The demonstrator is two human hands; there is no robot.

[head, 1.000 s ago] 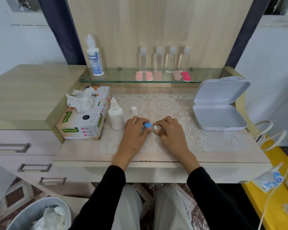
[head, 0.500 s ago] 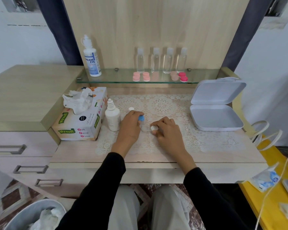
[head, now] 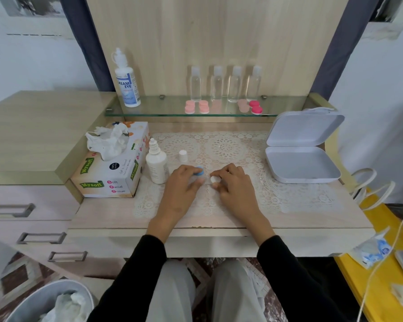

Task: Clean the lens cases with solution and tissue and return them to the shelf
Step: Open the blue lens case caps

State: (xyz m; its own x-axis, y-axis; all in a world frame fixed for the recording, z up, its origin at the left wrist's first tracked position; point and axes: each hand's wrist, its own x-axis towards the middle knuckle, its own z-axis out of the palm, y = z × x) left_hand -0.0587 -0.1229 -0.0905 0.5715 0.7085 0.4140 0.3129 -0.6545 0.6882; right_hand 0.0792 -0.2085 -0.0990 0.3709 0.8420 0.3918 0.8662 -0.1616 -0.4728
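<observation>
Here, clear lens case [head: 207, 176], blue cap [head: 199, 171], white cap [head: 215, 180]

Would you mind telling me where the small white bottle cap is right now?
In the head view, the cap stands on the lace mat, just right of the dropper bottle.

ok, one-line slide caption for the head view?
Left hand pinches a blue cap, right hand a white cap, over the lace mat.

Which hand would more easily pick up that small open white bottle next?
Probably the left hand: the small white bottle stands just beside it, while the right hand, pinching a white cap, would have to cross over. The left pinches a blue cap though, so it must set that down first.
</observation>
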